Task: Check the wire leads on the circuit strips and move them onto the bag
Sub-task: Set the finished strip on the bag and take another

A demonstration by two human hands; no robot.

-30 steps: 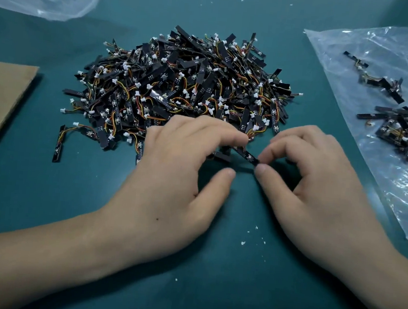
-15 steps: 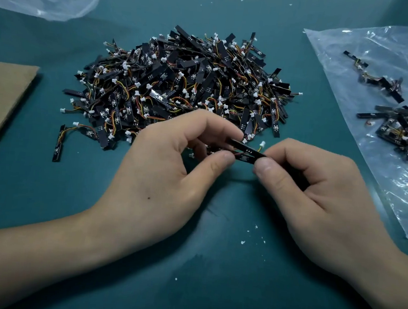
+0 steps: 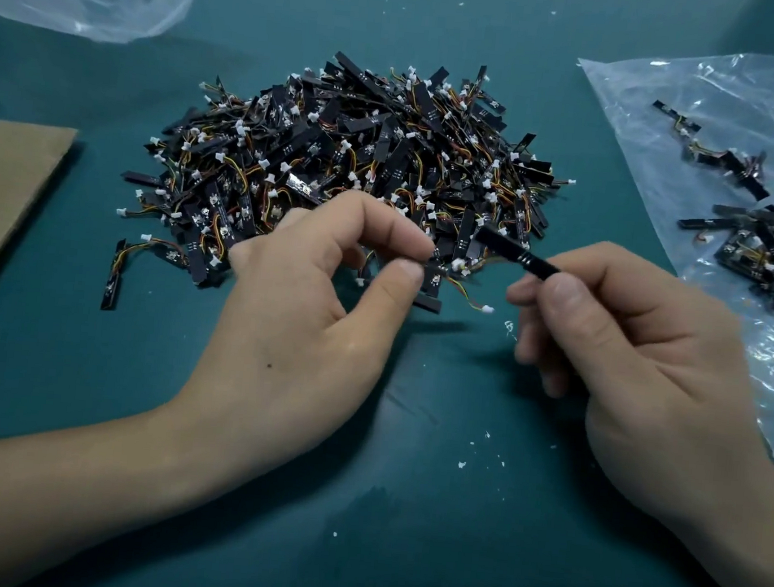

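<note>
Pinching a wired strip at the near edge of the pile, the left hand holds it up, seemingly so its leads hang in view. The right hand keeps its grip pinched on a black strip, tilted probably for checking, near the bag at right.

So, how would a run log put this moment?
left hand: pinches circuit strip, lead dangling | right hand: grips strip bundle | pile: beyond hands | bag: bears several strips
</note>
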